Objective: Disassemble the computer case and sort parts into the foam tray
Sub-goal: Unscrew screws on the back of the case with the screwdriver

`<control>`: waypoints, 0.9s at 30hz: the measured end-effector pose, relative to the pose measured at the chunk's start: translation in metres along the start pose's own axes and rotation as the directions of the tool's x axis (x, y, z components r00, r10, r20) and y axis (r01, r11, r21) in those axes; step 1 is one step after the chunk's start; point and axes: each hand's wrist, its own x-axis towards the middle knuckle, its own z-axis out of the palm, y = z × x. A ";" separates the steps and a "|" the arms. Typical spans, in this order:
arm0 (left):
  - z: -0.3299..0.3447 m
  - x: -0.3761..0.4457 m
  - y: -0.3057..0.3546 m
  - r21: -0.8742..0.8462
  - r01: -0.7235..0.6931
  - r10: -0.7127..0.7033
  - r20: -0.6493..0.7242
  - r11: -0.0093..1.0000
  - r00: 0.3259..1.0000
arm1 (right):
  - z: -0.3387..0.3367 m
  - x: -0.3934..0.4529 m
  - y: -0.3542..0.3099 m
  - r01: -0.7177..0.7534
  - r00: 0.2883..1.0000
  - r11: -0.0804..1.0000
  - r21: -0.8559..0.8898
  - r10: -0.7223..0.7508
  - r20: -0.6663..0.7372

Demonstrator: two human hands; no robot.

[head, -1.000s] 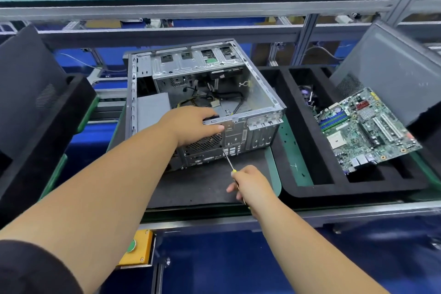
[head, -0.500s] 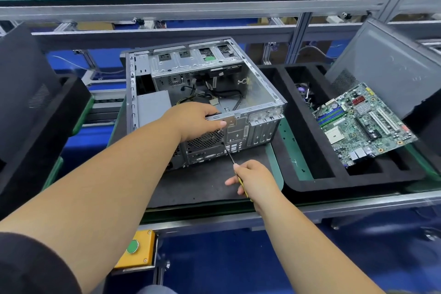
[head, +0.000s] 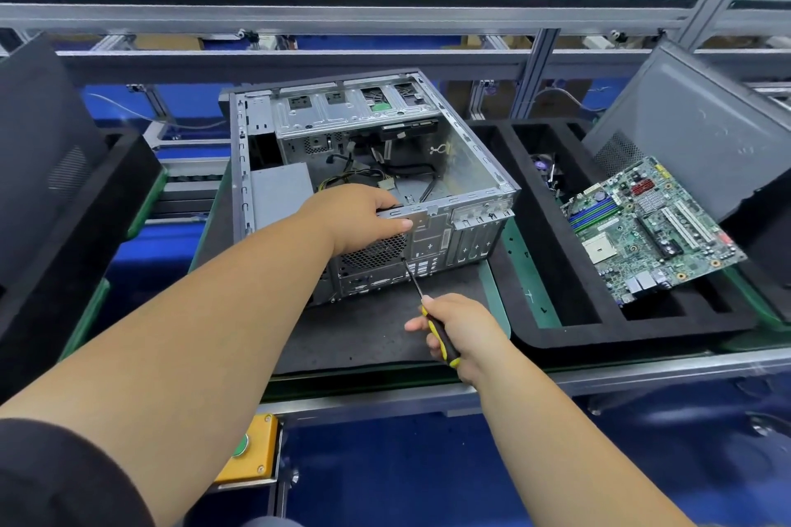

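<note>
the open computer case (head: 368,184) lies on its side on a dark mat (head: 368,329) in the middle of the bench (head: 642,368), its open side facing up so the cables and drive cage inside show. the left hand (head: 359,218) grips the near top edge of the case's back panel, fingers curled over the metal rim above the round fan grille. the right hand (head: 460,329) is wrapped round the yellow and black handle of a screwdriver (head: 428,312); its thin shaft slants up and left, and the tip touches the back panel just below the left hand's fingers. to the right of the case sits the black foam tray (head: 556,329), touching the mat's edge. a green motherboard (head: 650,227) rests tilted across the tray's compartments, its far side propped higher, and a grey side panel (head: 702,128) leans behind it. a yellow button box (head: 252,447) hangs under the bench's front edge
</note>
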 end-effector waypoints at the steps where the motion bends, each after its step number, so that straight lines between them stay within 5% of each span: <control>1: 0.000 0.000 0.000 0.002 0.000 0.000 -0.001 1.000 1.000 | -0.002 0.001 0.000 -0.054 0.998 0.996 0.072 0.051 0.038; 5: 0.000 0.001 0.001 -0.002 -0.006 0.006 0.005 1.000 1.000 | -0.008 0.005 0.003 -0.106 0.990 0.981 0.161 0.089 0.108; 15: -0.001 0.001 0.001 0.002 -0.017 0.017 0.005 1.000 1.000 | 0.004 0.005 0.008 0.182 0.973 0.966 -0.183 -0.204 -0.108; 17: -0.001 0.001 0.000 0.003 -0.015 0.015 0.008 1.000 1.000 | 0.003 0.006 0.007 0.132 0.989 0.986 -0.105 -0.138 -0.057; 19: -0.001 0.000 0.000 0.005 -0.015 0.015 0.011 1.000 1.000 | 0.000 0.007 0.005 -0.021 0.996 0.986 0.164 0.007 0.089; 22: -0.001 0.000 0.001 -0.001 -0.009 0.009 0.016 1.000 1.000 | -0.006 0.011 0.004 -0.233 0.946 0.881 0.412 0.108 0.305; 27: -0.002 -0.001 0.003 0.012 -0.002 0.002 0.025 1.000 1.000 | -0.002 0.016 0.001 -0.143 0.958 0.954 0.262 0.068 0.277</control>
